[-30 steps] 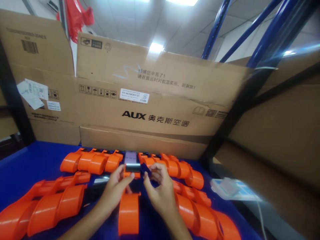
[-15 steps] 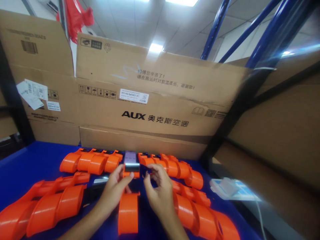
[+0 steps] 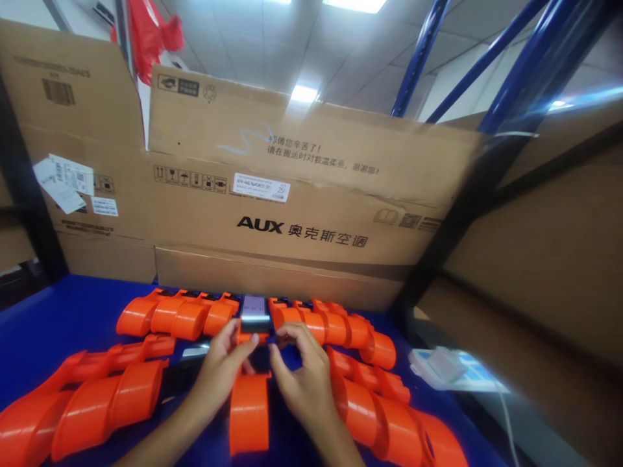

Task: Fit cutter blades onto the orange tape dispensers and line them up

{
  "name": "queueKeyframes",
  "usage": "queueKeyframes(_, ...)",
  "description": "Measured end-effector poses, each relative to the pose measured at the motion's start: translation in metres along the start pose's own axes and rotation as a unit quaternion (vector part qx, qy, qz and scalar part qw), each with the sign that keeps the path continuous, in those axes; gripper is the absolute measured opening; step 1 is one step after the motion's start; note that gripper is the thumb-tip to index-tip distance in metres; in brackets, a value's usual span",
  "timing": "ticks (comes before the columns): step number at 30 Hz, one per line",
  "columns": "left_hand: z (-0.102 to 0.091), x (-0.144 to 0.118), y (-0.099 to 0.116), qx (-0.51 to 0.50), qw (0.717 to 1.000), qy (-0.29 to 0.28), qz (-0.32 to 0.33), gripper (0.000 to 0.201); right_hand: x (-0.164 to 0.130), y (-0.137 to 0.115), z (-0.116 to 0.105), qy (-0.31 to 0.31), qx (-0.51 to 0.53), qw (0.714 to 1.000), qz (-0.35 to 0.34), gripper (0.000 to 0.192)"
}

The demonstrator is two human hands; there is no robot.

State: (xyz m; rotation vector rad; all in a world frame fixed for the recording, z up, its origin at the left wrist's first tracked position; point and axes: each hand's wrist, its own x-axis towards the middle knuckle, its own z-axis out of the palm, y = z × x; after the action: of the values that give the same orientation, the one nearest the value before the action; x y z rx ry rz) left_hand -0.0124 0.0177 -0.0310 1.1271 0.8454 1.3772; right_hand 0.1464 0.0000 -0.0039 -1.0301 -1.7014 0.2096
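Right hand [image 3: 304,376] now nearer dispenser [image 3: 250,389]

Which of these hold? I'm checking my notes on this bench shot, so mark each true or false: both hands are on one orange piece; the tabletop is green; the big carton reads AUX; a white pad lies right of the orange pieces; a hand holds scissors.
1. Both hands work on one orange piece: true. The left hand and right hand meet at the orange piece in the middle.
2. The tabletop is green: false, it is blue.
3. The carton reads AUX: true.
4. A white pad lies right of the orange pieces: true.
5. A hand holds scissors: false, none are visible.
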Motion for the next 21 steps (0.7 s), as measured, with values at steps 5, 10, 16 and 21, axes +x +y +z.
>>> queueKeyframes(5, 0.0, -0.0003, 0.0006, -0.002, 1.0, -0.003, -0.001, 0.042, 0.0022, -0.0003, -0.0005, 0.003, -0.001, 1.0, -0.004, 0.004)
queueKeyframes(10, -0.0006, -0.0002, -0.0021, -0.001, 1.0, -0.002, -0.001, 0.041, 0.0021, -0.0005, 0.0, 0.006, 0.008, 1.0, -0.005, 0.01)
queueKeyframes(16, -0.0012, 0.0007, -0.0046, -0.008, 1.0, 0.007, -0.007, 0.039, 0.0003, -0.0027, 0.0006, -0.017, 0.03, 0.999, -0.022, 0.015)
queueKeyframes(21, -0.0001, -0.0008, -0.0038, -0.011, 1.0, 0.009, -0.014, 0.041, 0.0025, -0.0033, -0.0014, -0.028, 0.028, 0.999, -0.022, 0.015)
